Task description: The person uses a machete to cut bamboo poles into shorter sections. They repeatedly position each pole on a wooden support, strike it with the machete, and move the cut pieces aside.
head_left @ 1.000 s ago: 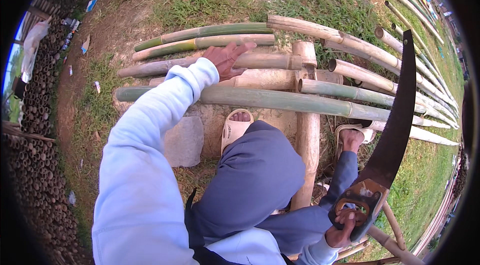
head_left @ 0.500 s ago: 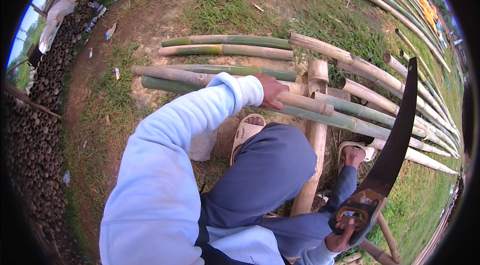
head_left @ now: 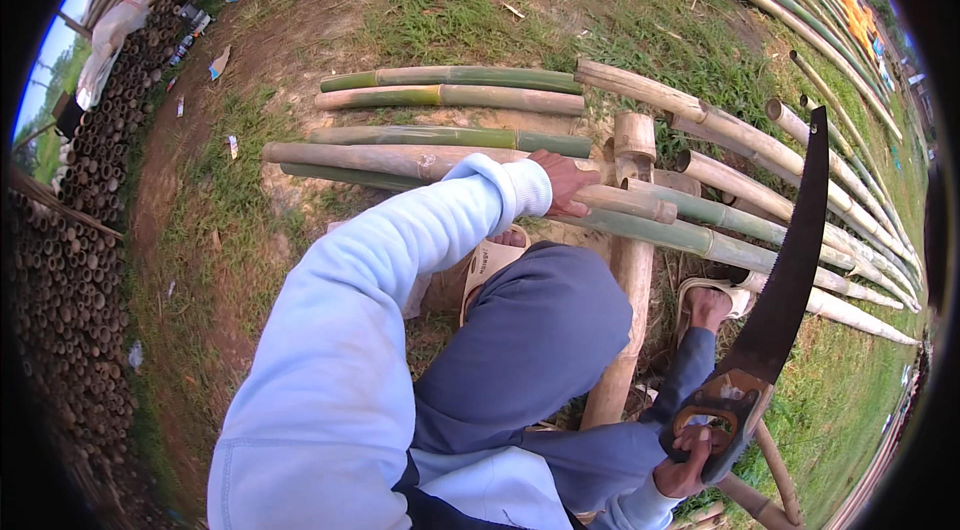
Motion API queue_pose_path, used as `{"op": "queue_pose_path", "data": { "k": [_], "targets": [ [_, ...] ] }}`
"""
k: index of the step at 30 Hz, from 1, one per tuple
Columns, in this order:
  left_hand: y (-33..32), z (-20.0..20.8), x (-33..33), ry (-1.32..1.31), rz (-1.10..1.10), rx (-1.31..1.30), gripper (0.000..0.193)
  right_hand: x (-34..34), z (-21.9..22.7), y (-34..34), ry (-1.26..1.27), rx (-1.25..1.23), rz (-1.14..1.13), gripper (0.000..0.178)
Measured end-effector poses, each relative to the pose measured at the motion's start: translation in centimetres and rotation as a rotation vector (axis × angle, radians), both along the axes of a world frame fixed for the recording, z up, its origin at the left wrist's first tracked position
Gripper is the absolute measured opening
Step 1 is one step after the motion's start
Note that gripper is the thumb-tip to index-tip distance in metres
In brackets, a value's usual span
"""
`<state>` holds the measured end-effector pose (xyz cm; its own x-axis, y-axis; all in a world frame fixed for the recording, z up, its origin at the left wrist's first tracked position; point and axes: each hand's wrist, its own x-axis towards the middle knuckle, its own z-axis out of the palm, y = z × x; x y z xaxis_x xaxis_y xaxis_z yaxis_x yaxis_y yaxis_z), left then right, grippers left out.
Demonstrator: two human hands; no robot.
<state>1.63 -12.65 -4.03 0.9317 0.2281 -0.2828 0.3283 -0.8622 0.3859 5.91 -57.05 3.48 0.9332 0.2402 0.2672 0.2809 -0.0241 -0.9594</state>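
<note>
My left hand (head_left: 562, 182) reaches across my body and is closed over a brownish bamboo pole (head_left: 390, 160), near that pole's right end. The pole lies over a post-like bamboo support (head_left: 625, 285), beside other green and tan poles. Low on the right, my right hand (head_left: 684, 462) grips the handle of a handsaw (head_left: 795, 280). Its long dark blade points up and away, tilted to the right, and is apart from the pole under my left hand.
Cut green bamboo lengths (head_left: 450, 78) lie on the ground ahead. Long poles (head_left: 760, 145) fan out to the right. A stack of bamboo (head_left: 75, 330) stands at the far left. My sandalled feet (head_left: 490, 265) flank the support, and grass (head_left: 440, 10) stretches beyond.
My left hand has moved a little to the right, and the pole's right end has shifted slightly right and away. The right hand and handsaw stay nearly still.
</note>
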Motion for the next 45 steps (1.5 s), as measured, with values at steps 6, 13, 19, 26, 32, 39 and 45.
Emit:
{"op": "queue_pose_path", "data": {
  "k": [6,13,19,26,32,39,45],
  "targets": [
    [1.4,-2.8,-0.1,-0.167,-0.052,0.070,0.052,0.0,3.1,1.1,0.070,-0.209,0.101,0.012],
    [-0.7,-5.2,0.3,-0.144,-0.015,-0.045,0.059,-0.4,2.0,-0.3,0.216,-0.383,0.234,0.012],
    [-1.2,-5.1,-0.4,-0.177,0.013,-0.035,0.050,-0.6,1.2,0.1,0.280,-0.344,0.258,0.014],
    [-2.2,-5.2,1.4,-0.087,0.046,0.126,0.064,-0.4,0.9,-0.4,0.261,-0.383,0.264,0.015],
    [-2.7,-4.3,4.7,0.140,0.015,0.170,0.062,-1.0,0.8,-0.8,0.269,-0.400,0.207,0.017],
    [-1.7,-4.4,3.7,0.128,0.028,0.111,0.054,-1.7,1.3,-0.3,0.216,-0.423,0.244,0.016],
    [0.7,-4.6,-0.5,0.149,0.057,0.127,0.052,-2.7,1.1,1.3,0.301,-0.359,0.311,0.014]
  ]
}}
